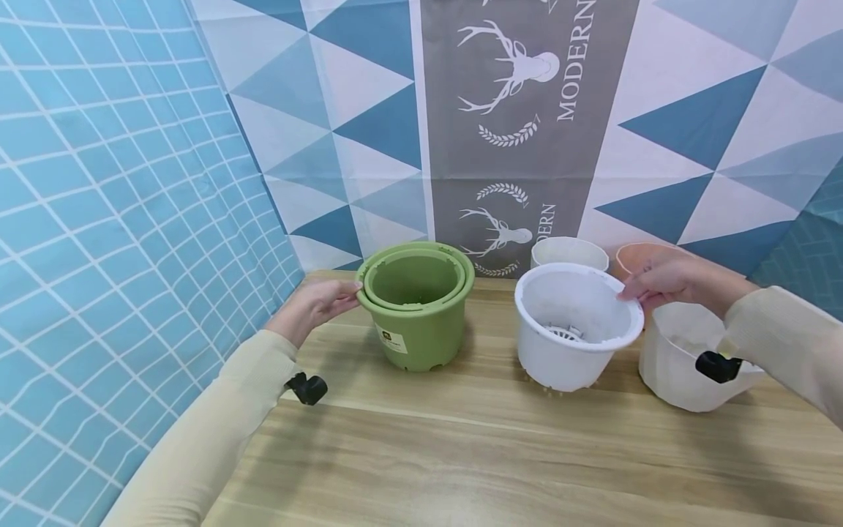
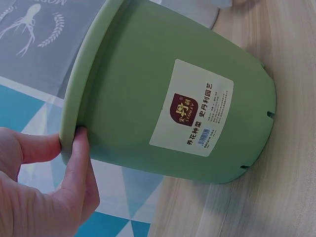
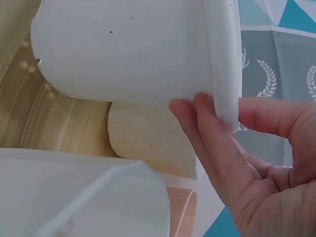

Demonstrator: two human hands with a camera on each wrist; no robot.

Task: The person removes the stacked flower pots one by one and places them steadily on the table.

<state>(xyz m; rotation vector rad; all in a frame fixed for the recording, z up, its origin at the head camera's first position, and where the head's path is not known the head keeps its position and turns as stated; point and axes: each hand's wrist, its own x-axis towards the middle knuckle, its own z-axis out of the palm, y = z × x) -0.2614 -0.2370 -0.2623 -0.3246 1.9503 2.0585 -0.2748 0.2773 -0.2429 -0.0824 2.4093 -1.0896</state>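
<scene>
My left hand pinches the rim of a green flowerpot at its left side, thumb above and fingers below. Another green pot sits nested inside it. A paper label is on the outer pot's wall in the left wrist view. To the right, my right hand pinches the right rim of a white flowerpot, which has a slotted bottom. That pot leans slightly toward me, and light spots show on the table by its base; whether it touches the table I cannot tell.
Behind the white flowerpot stands a smaller off-white pot, with an orange pot beside it. A faceted white container is under my right forearm. Patterned cloth hangs behind the wooden table; blue grid cloth hangs at left.
</scene>
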